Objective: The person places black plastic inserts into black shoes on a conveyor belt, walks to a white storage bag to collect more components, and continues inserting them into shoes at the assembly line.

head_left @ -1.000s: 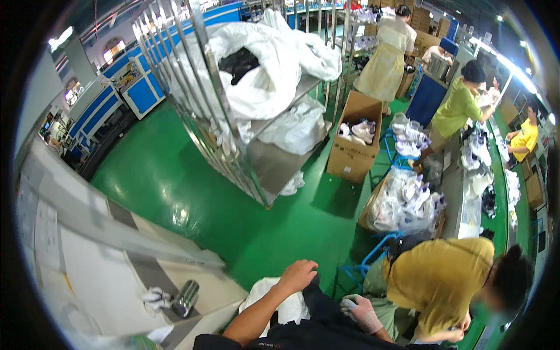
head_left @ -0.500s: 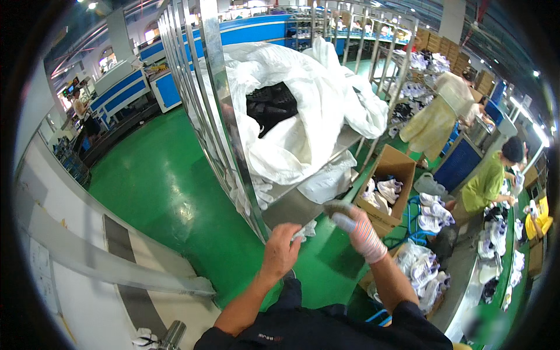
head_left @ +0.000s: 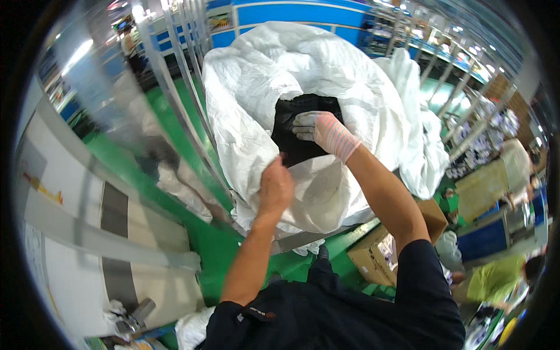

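Note:
A big white woven sack point(head_left: 245, 87) stands in front of me, its mouth rolled open around black pieces point(head_left: 303, 108) whose kind I cannot make out. My right hand point(head_left: 321, 129), in a pale glove with a striped cuff, reaches over the mouth. Its fingers are stretched out against the black pieces, and nothing shows in its grasp. At the near left edge of the mouth, my bare left hand point(head_left: 276, 189) is closed on the sack's rim, somewhat blurred by motion.
Metal posts point(head_left: 175, 99) of a cage cart rise left of the sack and more stand at right. A cardboard box point(head_left: 373, 256) with shoes sits on the green floor point(head_left: 216, 256) at lower right. Beyond it a person in a green shirt point(head_left: 496, 280) works.
Both hands have moved forward from in front of the cart to the sack's mouth. The right hand is now over the black pieces. The view has come closer to the sack.

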The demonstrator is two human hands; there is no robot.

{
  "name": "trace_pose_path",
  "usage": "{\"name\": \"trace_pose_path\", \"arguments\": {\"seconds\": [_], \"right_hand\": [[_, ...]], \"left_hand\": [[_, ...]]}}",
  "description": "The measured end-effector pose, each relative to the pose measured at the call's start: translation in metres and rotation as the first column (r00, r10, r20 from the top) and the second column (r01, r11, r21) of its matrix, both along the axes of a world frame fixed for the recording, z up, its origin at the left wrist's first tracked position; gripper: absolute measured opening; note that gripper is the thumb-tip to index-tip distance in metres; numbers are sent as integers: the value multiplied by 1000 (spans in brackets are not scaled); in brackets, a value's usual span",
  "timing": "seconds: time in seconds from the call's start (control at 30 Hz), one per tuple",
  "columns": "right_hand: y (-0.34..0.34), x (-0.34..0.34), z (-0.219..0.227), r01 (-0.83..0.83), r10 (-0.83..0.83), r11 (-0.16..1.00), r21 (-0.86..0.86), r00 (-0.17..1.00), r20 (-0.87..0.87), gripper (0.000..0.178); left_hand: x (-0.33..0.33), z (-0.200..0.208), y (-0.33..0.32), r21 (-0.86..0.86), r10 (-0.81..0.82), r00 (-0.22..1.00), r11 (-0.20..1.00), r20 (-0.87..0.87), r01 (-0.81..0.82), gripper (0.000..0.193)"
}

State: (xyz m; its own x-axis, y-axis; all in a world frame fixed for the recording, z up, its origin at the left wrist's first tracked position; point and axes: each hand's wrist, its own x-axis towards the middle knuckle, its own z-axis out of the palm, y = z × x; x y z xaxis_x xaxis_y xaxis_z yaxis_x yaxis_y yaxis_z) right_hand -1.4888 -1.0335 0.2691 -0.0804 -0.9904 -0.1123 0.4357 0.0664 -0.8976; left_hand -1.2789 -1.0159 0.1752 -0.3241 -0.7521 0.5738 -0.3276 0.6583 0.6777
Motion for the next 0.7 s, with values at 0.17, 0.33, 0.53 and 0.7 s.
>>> {"name": "trace_pose_path", "arguments": {"seconds": [0.17,0.33,0.53,0.7], "right_hand": [[-51,-51,2,79,-152,988,-134,671,-726,32],[4,6,9,-299,-254,906,-298,177,-951,37],[-7,9,-25,-303,289,900,315,-128,-949,51],[16,10,-50,-427,390,815,393,-98,-916,58]], "left_hand": [[30,26,-23,-24,451,890,892,69,-451,29],[42,4,-26,-105,577,761,812,296,-575,32],[38,-21,-32,-307,607,655,794,450,-525,36],[41,-46,-41,-146,583,657,790,478,-595,41]]}}
